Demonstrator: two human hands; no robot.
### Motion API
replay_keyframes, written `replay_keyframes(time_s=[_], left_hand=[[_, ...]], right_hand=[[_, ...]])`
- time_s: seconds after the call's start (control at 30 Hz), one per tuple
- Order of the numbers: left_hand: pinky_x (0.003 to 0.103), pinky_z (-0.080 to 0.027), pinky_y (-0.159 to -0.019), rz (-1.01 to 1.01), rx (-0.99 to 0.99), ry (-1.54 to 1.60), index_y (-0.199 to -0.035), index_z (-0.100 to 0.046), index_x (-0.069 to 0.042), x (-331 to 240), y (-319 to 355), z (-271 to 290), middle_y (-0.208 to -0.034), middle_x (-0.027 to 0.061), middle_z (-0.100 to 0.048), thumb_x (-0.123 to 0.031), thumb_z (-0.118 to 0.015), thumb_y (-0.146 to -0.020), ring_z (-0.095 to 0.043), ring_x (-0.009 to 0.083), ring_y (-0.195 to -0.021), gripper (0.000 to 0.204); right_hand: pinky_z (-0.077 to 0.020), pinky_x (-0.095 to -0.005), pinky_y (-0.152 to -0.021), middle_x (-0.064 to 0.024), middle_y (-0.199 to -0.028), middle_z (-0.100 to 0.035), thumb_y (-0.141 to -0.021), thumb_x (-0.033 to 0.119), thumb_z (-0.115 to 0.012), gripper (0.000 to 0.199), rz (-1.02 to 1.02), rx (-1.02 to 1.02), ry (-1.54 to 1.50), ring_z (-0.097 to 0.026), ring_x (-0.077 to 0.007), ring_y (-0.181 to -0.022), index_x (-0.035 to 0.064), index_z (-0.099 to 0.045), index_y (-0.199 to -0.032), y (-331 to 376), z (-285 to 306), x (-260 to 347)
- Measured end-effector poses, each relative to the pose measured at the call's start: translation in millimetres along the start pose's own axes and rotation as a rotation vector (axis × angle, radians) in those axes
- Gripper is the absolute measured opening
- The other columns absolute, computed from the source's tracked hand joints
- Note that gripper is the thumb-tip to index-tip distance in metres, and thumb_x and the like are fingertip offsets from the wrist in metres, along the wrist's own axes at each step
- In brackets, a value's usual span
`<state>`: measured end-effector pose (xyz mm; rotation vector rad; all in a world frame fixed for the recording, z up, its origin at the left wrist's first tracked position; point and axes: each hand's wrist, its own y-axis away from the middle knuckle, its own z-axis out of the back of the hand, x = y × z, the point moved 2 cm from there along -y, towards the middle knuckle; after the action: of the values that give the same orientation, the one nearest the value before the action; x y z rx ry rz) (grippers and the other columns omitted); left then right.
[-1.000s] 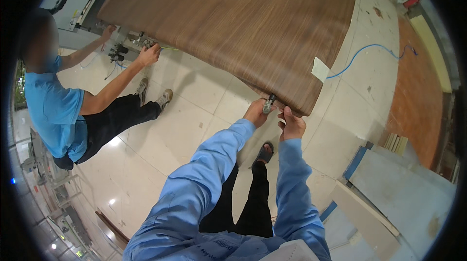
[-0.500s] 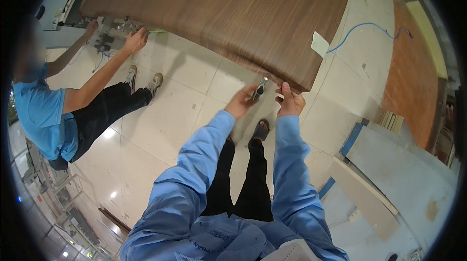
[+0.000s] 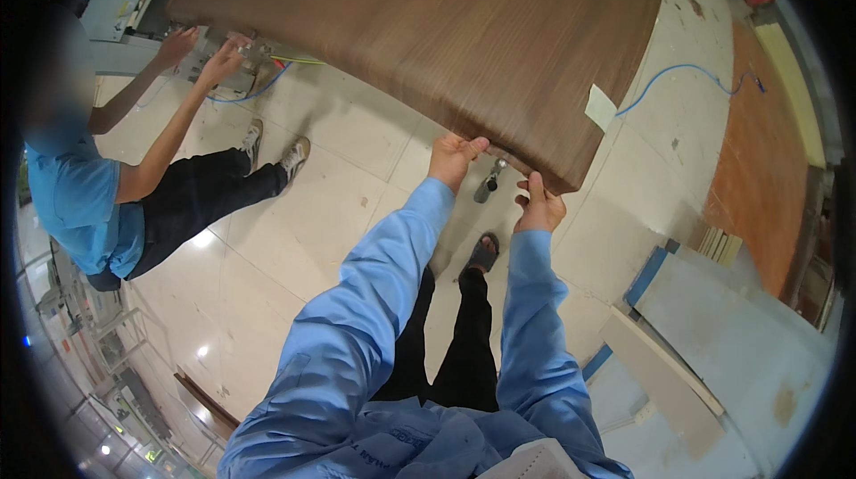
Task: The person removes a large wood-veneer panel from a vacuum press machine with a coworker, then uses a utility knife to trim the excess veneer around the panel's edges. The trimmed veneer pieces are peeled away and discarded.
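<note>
Head view, panel: a large brown wood-grain panel filled the upper middle of the picture, its near edge running down to a rounded corner at the right, above the tiled floor.
Head view, left hand: the left hand gripped the near edge of the panel, thumb lying on top of the edge and the fingers curled under it, out of sight.
Head view, right hand: the right hand was raised just beneath the panel's near corner, fingers curled upward and pressed together, touching the underside edge; whether they pinched anything could not be told.
Head view, between the hands: a small grey metal part hung just under the panel edge, between the two hands; what held it could not be told.
Head view, sleeves: both forearms wore light blue sleeves and came up from the lower edge.
Head view, label: a pale paper label was stuck on the panel near its right corner.
Head view, co-worker: another person in a blue shirt and dark trousers stood at the left, both hands at the panel's far left end.
Head view, floor things: a blue cable lay on the floor right of the panel; pale boards lay at the lower right.
</note>
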<state>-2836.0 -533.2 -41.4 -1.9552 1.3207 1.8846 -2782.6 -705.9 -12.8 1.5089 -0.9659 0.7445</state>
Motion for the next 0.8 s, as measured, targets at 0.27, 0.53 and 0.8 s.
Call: replay_keyframes(time_s=[0.27, 0.53, 0.8], left_hand=[[0.027, -0.047, -0.068, 0.027, -0.012, 0.041, -0.084, -0.064, -0.006, 3, 7, -6, -0.076, 0.0022, -0.065, -0.018, -0.078, -0.089, -0.056, 0.0117, -0.070, 0.018], [0.025, -0.046, -0.070, 0.004, 0.176, 0.162, -0.092, -0.067, -0.005, 14, 7, -3, -0.082, 0.0023, -0.068, -0.020, -0.077, -0.090, -0.058, 0.0091, -0.073, 0.018], [0.024, -0.041, -0.060, -0.003, 0.053, 0.059, -0.092, -0.067, -0.001, -4, 16, -19, -0.077, 0.0002, -0.064, -0.014, -0.076, -0.089, -0.052, 0.0072, -0.068, 0.016]], right_hand=[[-0.0479, -0.0259, -0.054, -0.0084, -0.092, -0.072, -0.089, 0.012, -0.078, 0.020, -0.024, -0.043, 0.012, -0.067, -0.0164, -0.075, -0.0004, -0.070, -0.102, 2, -4, 1], [-0.0493, -0.0268, -0.055, -0.0088, -0.092, -0.072, -0.090, 0.012, -0.076, 0.018, 0.029, 0.001, 0.029, -0.068, -0.0179, -0.076, -0.0008, -0.071, -0.101, 0, 0, -1], [-0.0490, -0.0264, -0.055, -0.0081, -0.093, -0.072, -0.091, 0.012, -0.075, 0.016, -0.010, 0.002, 0.019, -0.067, -0.0175, -0.075, -0.0002, -0.070, -0.100, 5, -5, 4]])
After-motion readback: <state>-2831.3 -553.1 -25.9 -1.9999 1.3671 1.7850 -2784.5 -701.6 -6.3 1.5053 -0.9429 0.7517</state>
